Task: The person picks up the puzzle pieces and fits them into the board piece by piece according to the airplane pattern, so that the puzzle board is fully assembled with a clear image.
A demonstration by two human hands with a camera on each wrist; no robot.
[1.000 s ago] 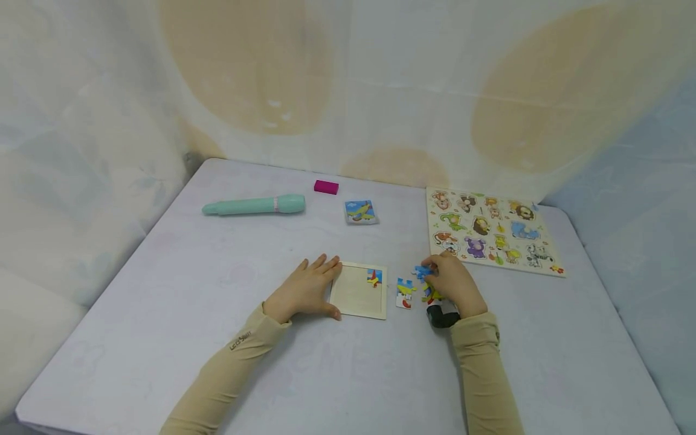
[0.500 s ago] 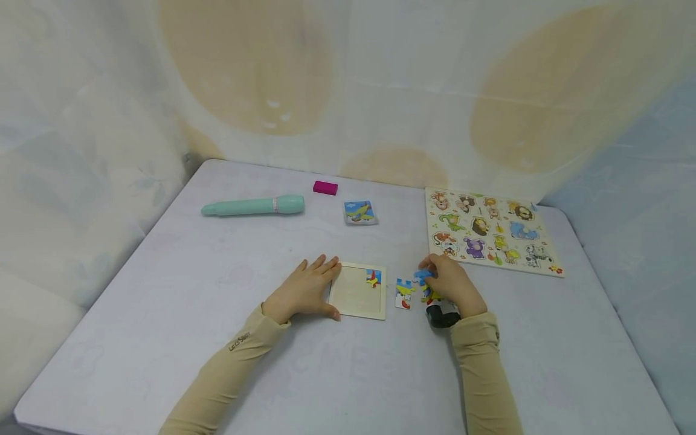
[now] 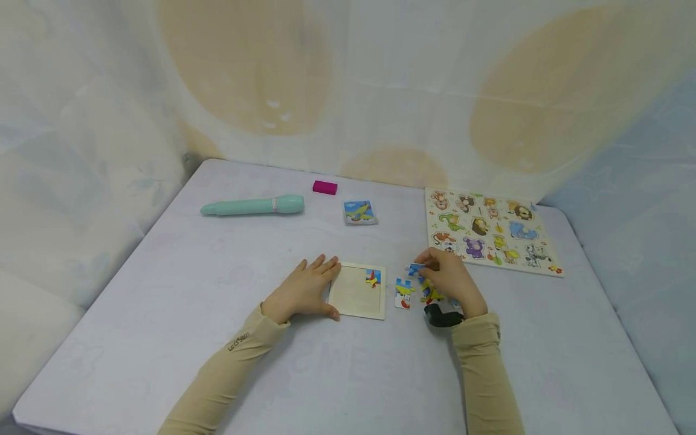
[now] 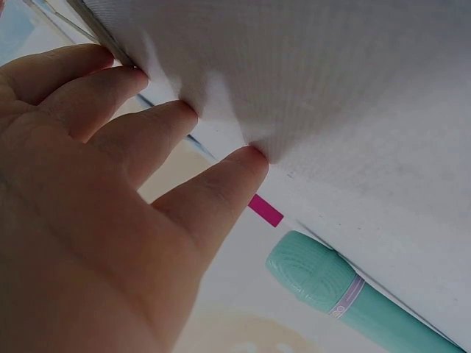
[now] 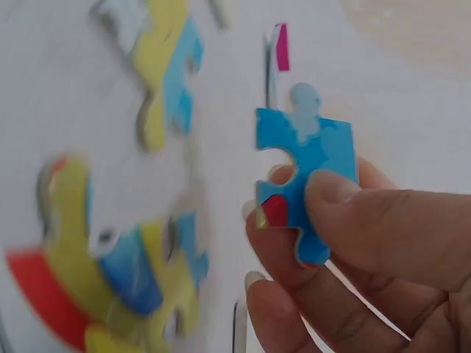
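Note:
My left hand [image 3: 306, 290] lies with fingers spread over the left edge of a square wooden puzzle tray [image 3: 352, 297]. One airplane-picture piece [image 3: 373, 278] sits in the tray's upper right corner. To the right of the tray, my right hand [image 3: 452, 279] pinches a blue jigsaw piece [image 5: 335, 151] between thumb and fingers. The right wrist view shows it lifted, with a pale cloud and a bit of red on it. Several loose yellow, blue and red puzzle pieces [image 3: 403, 293] lie below and left of that hand, some partly hidden by it.
An animal puzzle board [image 3: 489, 232] lies at the back right. Behind the tray are a small airplane picture packet [image 3: 359, 212], a magenta block [image 3: 325, 188] and a mint-green microphone-shaped pen [image 3: 252, 206]. A black device [image 3: 441, 316] sits at my right wrist.
My right hand has raised the blue jigsaw piece from the loose pieces and shifted it slightly left and away from me. My left hand stays on the tray.

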